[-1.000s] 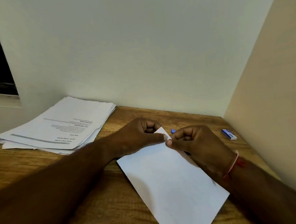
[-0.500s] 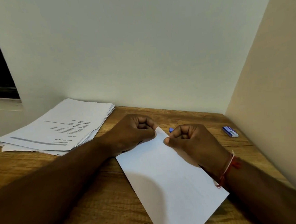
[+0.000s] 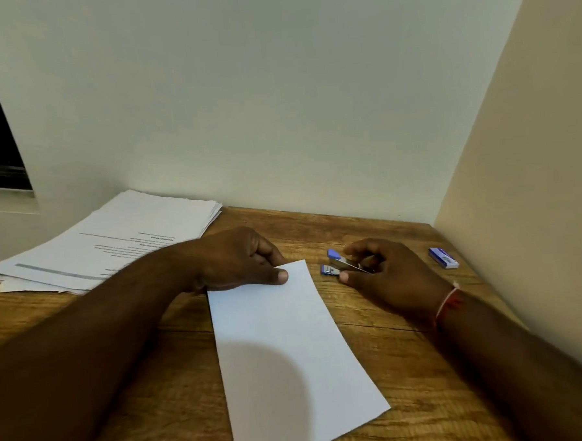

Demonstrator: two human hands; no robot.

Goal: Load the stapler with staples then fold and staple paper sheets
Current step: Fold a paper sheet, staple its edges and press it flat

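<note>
A folded white sheet (image 3: 289,348) lies lengthwise on the wooden table (image 3: 401,359) in front of me. My left hand (image 3: 237,260) pinches its far left corner, thumb on top of the paper. To the right of that corner, my right hand (image 3: 386,272) grips a small blue and metal stapler (image 3: 339,265), fingers over it and thumb under. The stapler's jaws point left toward the sheet and stand slightly apart. The rear of the stapler is hidden in my palm.
A stack of printed sheets (image 3: 125,239) lies at the back left of the table. A small blue staple box (image 3: 444,257) sits at the back right, close to the beige side wall (image 3: 530,174). A white wall runs along the table's far edge.
My right hand let go of the sheet's corner, moved right and took hold of the stapler. The sheet has turned a little, and my left hand still holds its corner.
</note>
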